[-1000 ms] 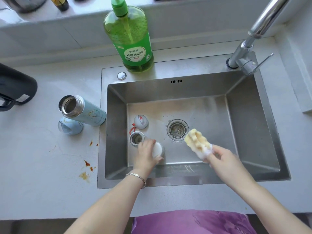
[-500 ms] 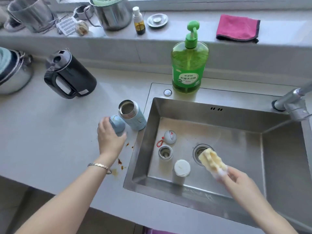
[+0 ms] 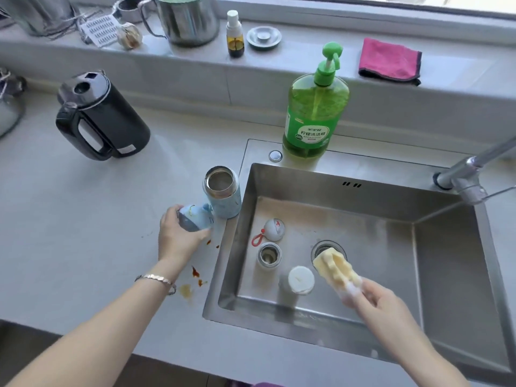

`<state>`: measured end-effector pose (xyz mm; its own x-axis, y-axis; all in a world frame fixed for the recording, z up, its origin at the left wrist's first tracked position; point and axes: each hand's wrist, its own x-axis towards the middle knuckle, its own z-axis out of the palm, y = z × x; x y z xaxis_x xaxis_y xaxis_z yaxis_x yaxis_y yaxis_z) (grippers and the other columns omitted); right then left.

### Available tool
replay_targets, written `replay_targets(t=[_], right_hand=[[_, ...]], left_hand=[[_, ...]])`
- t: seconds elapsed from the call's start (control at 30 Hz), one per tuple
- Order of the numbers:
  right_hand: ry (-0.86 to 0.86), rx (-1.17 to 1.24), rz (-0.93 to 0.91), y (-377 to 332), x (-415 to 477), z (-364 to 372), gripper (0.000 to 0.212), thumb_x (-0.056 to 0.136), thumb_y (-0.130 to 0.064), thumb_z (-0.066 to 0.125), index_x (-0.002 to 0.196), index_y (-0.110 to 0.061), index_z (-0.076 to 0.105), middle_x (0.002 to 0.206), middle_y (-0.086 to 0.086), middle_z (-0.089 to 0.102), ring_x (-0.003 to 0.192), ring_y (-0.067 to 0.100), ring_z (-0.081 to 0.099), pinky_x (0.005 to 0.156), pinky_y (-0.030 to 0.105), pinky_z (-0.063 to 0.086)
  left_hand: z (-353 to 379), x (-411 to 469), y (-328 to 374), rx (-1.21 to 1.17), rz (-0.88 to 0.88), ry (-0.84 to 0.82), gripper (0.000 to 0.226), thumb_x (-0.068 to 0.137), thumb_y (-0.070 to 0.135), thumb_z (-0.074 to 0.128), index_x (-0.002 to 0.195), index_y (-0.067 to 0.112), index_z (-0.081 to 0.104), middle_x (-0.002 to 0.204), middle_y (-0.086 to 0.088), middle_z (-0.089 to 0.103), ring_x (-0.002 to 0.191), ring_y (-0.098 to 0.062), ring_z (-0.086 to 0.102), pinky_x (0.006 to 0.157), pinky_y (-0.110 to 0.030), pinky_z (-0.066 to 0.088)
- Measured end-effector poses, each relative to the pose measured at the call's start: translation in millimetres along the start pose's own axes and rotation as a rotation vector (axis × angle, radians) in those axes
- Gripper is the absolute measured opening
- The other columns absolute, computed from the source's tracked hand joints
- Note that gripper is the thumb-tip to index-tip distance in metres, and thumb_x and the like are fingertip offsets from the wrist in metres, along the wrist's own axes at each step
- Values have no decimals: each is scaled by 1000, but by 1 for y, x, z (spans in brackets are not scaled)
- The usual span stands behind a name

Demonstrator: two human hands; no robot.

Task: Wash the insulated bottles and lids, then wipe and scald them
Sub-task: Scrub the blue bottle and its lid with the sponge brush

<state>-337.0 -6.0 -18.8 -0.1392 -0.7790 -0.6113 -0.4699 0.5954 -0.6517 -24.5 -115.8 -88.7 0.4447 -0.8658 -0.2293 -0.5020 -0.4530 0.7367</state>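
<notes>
A light blue insulated bottle [image 3: 223, 195] stands open on the counter just left of the sink [image 3: 446, 247]. My left hand [image 3: 178, 237] grips its blue lid [image 3: 195, 217], tilted beside the bottle's base. In the sink stand a small open steel bottle [image 3: 268, 254], a white round lid with a red loop [image 3: 274, 229] and a white upturned piece [image 3: 300, 279]. Over the sink floor near the drain, my right hand [image 3: 374, 298] holds a yellow sponge [image 3: 336, 268].
A green dish soap pump bottle [image 3: 314, 115] stands at the sink's back rim, the tap [image 3: 469, 174] at the right. A black kettle [image 3: 100, 118] sits on the counter at left. Brown spills [image 3: 195, 275] mark the counter. The ledge holds a pink cloth [image 3: 389, 61] and a steel pot [image 3: 187, 19].
My left hand left the white piece in the sink, moved to the counter and took hold of the blue lid, tilting it. The view shifted left. My right hand kept the sponge.
</notes>
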Motion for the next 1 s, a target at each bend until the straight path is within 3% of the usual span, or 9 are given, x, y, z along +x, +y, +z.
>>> replay_targets(t=[0.1,0.2,0.3,0.43,0.53,0.67,0.8,0.9,1.0], right_hand=[[15,27,-7,7,-11,-6,22,89,-47,51,83,-35,68,72,-20,68,76,-4,61,77,20,42],[1,63,-33,11,-20,-14,24,92,-38,50,80,-26,67,55,-17,59,54,-5,50,62,22,37],[0,106,-94,7,-26,-22,22,94,-31,51,78,-23,64,52,-17,55,48,-4,46,57,19,30],[-41,154,-275,-4,-42,-22,19,94,-27,49,87,-27,66,51,-17,54,49,-3,46,52,10,30],[44,79,-360,2,-44,-30,19,95,-30,46,91,-36,64,51,-9,44,49,6,36,51,20,28],[194,11,-343,18,-37,-47,18,93,-32,45,95,-27,62,54,1,48,56,22,43,55,31,31],[179,-77,-424,22,-53,-46,14,95,-27,47,97,-31,60,48,-5,41,50,15,31,52,34,29],[249,-54,-352,25,-42,-57,14,93,-20,47,92,-21,61,52,4,46,52,19,33,53,36,33],[189,-131,-450,19,-56,-51,13,92,-29,45,94,-26,58,49,-5,42,50,16,30,52,35,28]], left_hand=[[-9,-61,5,-141,-60,-34,61,64,12,84,112,21,49,115,4,52,107,-12,50,90,-26,40],[-3,-117,18,-291,-146,-168,56,66,9,83,113,20,54,114,3,61,105,-14,58,89,-27,45],[18,-150,40,-351,-191,-299,60,66,16,83,116,20,51,113,6,60,102,-8,59,86,-24,46],[47,-173,81,-432,-172,-528,49,62,29,79,101,24,50,95,13,57,75,7,55,64,-11,41],[64,-186,103,-508,-90,-681,54,56,35,76,103,15,56,79,13,59,62,8,54,57,-7,40],[76,-196,116,-494,-25,-731,70,47,46,65,110,16,59,82,13,65,68,3,59,59,-14,47],[79,-198,121,-492,7,-713,67,48,42,71,108,13,61,93,2,70,84,-10,66,76,-30,56],[79,-201,124,-472,39,-707,58,50,38,69,104,18,63,85,10,70,80,-6,65,74,-27,55],[80,-203,128,-499,-49,-737,57,54,39,64,104,11,62,93,-6,71,82,-15,68,73,-32,56]])
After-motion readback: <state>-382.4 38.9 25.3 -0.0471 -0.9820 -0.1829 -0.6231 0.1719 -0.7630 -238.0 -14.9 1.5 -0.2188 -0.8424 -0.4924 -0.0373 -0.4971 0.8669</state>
